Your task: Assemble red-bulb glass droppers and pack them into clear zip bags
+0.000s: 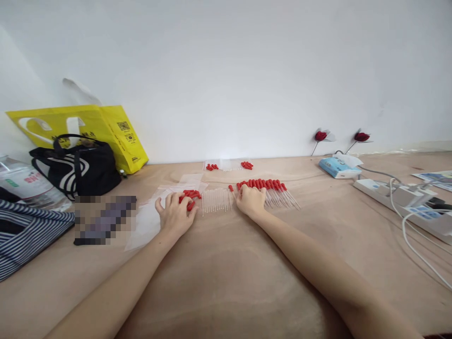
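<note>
My left hand (176, 213) is spread over a small pile of red rubber bulbs (191, 193), its fingers bent and apart, with a bulb near the thumb. To its right lies a row of thin clear glass tubes (215, 200), side by side. My right hand (251, 199) is curled at the left end of a row of assembled droppers (273, 186), red bulbs away from me and tubes towards me. One single red bulb (230, 188) sits just left of its fingertips, by a tube. What the right fingers pinch, if anything, is hidden.
Clear plastic bags (148, 226) lie left of my left hand. Against the wall, another bag (229, 165) holds red bulbs and tubes. A yellow bag (130, 141), black bag (95, 167) and large bottle (31, 188) stand left. Tissues (337, 168) and a power strip (399, 202) lie right.
</note>
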`<act>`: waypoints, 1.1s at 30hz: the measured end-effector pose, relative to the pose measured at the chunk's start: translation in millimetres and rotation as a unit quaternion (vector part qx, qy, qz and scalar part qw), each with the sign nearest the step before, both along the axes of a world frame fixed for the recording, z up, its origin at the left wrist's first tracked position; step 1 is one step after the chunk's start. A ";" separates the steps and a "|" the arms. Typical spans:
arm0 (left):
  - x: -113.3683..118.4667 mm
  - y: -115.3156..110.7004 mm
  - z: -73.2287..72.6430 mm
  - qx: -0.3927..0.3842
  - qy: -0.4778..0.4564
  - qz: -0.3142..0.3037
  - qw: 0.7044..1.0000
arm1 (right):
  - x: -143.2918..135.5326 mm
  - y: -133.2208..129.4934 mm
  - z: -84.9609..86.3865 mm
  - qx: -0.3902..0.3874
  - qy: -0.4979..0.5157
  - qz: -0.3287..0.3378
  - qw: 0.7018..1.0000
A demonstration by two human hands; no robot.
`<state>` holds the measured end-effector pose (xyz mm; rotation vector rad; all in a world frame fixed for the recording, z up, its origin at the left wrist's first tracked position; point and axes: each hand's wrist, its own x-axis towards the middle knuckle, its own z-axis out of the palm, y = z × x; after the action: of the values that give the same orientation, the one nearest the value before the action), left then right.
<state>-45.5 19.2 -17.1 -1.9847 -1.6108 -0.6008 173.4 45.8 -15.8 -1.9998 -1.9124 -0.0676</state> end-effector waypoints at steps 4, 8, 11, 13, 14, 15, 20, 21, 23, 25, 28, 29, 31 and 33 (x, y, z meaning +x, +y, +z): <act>1.9 0.5 2.3 0.012 0.019 0.003 1.000 | -0.8 0.3 -0.4 -0.002 0.000 0.004 1.000; 2.4 2.7 2.5 0.015 0.004 -0.008 1.000 | -4.7 1.2 1.5 -0.003 0.001 0.009 1.000; 2.6 3.2 1.4 0.019 -0.015 -0.020 0.999 | -10.5 1.0 3.9 0.014 0.007 0.020 1.000; 3.4 2.2 1.4 0.022 -0.014 -0.022 0.999 | -15.1 0.4 5.4 0.016 0.006 0.028 0.999; 3.9 1.3 1.8 0.022 -0.009 -0.020 1.000 | -17.2 0.0 6.0 0.012 0.005 0.031 0.999; 4.5 0.4 2.3 0.022 -0.004 -0.014 1.000 | -19.1 -0.3 6.5 0.006 0.002 0.033 0.999; 5.1 -1.4 3.5 0.029 0.009 0.013 0.999 | -24.1 1.8 7.4 -0.029 -0.022 0.025 0.999; 4.6 -0.9 3.1 0.029 0.010 0.013 0.999 | -24.5 3.3 7.1 -0.036 -0.025 0.024 0.999; 3.5 0.4 2.3 0.029 0.007 0.007 1.000 | -25.8 6.8 6.0 -0.046 -0.028 0.025 0.998; 2.9 1.1 2.4 0.036 -0.002 -0.003 0.999 | -27.8 10.1 5.1 -0.055 -0.032 0.024 0.998; 5.1 -1.8 4.9 0.063 -0.012 -0.017 0.998 | -29.3 9.6 6.7 -0.061 -0.036 0.024 0.997; 7.4 -4.3 6.0 0.071 -0.014 -0.030 0.997 | -28.3 7.1 8.3 -0.060 -0.038 0.024 0.997; 14.8 -11.8 7.9 0.072 -0.025 -0.075 0.994 | -22.3 -1.7 12.4 -0.051 -0.044 0.029 0.997; 25.8 -22.1 8.4 0.052 -0.048 -0.136 0.988 | -9.9 -14.8 15.7 -0.038 -0.054 0.048 0.997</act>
<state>-19.7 -2.8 -8.7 -2.1418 -1.3405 -0.8763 163.6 31.0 -0.1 -1.9874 -2.1050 -0.0805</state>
